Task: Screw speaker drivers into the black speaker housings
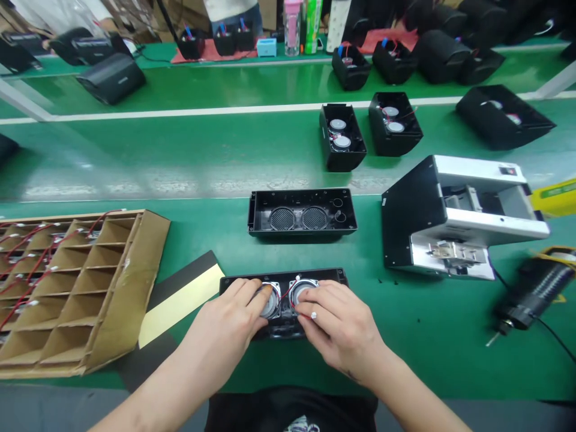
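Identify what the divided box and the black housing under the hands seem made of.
Divided box: probably cardboard, with a matte brown finish, judging by its dull, thin-edged walls.
Black housing: likely moulded plastic, glossy, given its bright reflections; painted metal isn't excluded.

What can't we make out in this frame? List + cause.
Head view:
- Left speaker: partly hidden by the left hand.
- Right speaker: partly hidden by the right hand.
- Floor of the near housing: mostly covered by hands and speakers; seating can't be judged.
- Cardboard tray: left side cut off by the left edge.
- Yellow object: cut off by the right edge, print unreadable.
- Person opposite: cut off by the top edge.
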### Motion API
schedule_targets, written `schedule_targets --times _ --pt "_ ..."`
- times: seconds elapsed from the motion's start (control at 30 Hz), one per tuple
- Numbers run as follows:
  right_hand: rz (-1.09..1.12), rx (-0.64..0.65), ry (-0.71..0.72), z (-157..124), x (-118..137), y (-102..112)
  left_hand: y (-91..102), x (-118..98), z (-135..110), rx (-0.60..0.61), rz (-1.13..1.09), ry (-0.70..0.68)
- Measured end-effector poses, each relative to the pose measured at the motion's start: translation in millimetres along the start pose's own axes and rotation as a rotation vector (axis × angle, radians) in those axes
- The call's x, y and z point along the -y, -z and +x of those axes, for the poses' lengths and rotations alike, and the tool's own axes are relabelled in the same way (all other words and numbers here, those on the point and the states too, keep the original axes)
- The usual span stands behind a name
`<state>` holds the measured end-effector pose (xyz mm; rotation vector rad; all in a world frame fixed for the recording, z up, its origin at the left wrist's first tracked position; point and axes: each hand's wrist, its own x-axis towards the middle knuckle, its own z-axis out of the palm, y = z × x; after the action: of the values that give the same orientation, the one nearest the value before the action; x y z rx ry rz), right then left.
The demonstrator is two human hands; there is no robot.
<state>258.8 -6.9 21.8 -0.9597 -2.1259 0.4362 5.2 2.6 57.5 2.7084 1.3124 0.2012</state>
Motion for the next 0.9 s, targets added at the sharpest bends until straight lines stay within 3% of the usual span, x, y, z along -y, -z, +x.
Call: schedule_targets --times 0.9 --pt "-0.034 -0.006 -0.014 -1.9 -0.4 -1.7 -1.1 1.5 0.2 0.022 -0.071 0.048"
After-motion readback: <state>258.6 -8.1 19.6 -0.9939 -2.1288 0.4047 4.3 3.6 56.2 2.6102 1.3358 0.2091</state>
